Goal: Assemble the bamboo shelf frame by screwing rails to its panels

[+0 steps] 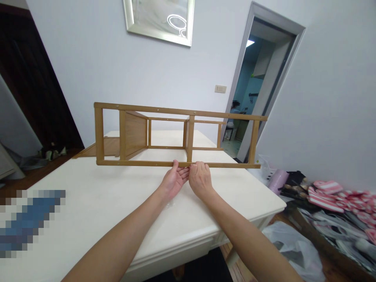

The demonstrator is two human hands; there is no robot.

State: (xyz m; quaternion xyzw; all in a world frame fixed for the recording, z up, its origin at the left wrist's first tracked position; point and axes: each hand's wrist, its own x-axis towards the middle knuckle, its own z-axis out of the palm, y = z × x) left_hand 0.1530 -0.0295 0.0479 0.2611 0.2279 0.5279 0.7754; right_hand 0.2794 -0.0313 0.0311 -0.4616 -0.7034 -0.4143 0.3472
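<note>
A light-brown wooden shelf frame (190,137) rests on its side on the white table (117,196), one long ladder-like side turned toward me. My left hand (173,182) is at the lower rail, palm partly up. Its thumb touches the rail, and its fingers stretch out below it toward my other hand. Right beside it, my right hand (201,178) is closed, with bent fingers against the same rail just under the middle crosspiece. Whatever those fingers pinch is hidden. Small metal fastener heads dot the rails.
Another wooden panel (111,147) lies at the table's back left. Blurred blue shapes (35,219) cover the left side. On the right floor are a plastic bag (293,246), a purple roll (278,181) and striped cloth (329,196). A person sits beyond the doorway (243,78).
</note>
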